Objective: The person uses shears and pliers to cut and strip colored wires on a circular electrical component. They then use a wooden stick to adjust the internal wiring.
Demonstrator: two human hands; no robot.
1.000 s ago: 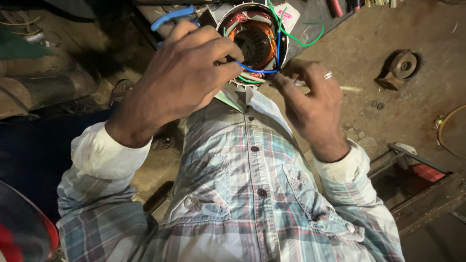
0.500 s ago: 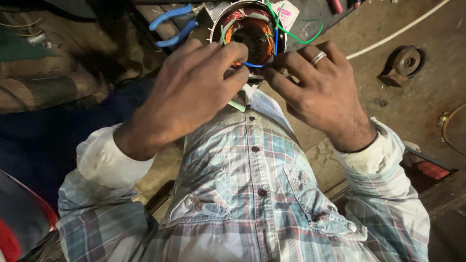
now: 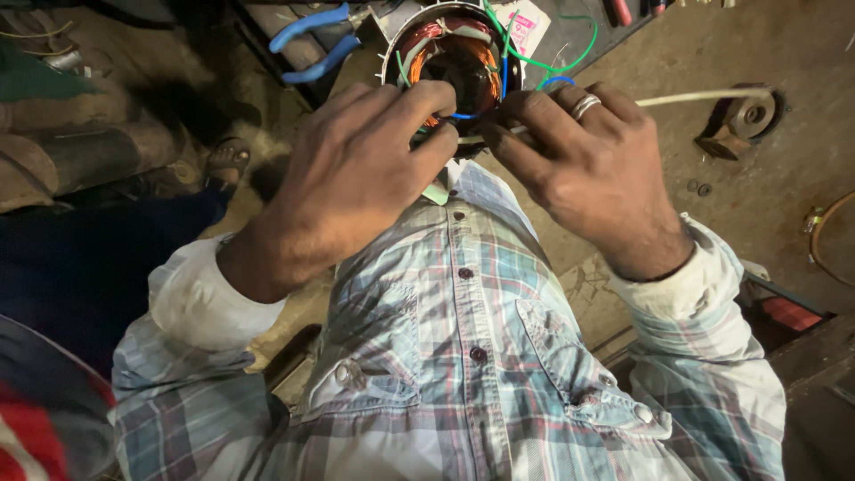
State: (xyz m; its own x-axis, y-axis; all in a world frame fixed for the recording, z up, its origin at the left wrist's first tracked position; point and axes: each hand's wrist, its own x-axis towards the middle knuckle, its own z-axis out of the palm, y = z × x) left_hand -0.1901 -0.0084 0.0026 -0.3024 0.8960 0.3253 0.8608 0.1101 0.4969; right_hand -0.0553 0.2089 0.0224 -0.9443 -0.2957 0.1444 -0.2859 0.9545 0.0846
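A round motor stator (image 3: 405, 40) with copper windings lies in front of my chest, with blue and green wires (image 3: 570, 55) coming out of it. My left hand (image 3: 356, 174) rests at its lower rim and pinches a thin blue wire (image 3: 463, 116) between thumb and forefinger. My right hand (image 3: 592, 169), a ring on one finger, is close beside it with fingertips nearly touching the left. It grips a cream wire (image 3: 704, 95) that runs off to the right. The fingers hide the lower part of the stator.
Blue-handled pliers (image 3: 312, 40) lie left of the stator. A round metal part (image 3: 739, 120) sits on the dirty floor at the right. A sandalled foot (image 3: 227, 160) shows at the left beside dark cylinders (image 3: 80, 160). A red-lined box (image 3: 788, 312) is at the lower right.
My right hand has turned its back upward and moved in to the stator rim next to the left hand. The cream wire has come into view. The left hand stayed on the blue wire.
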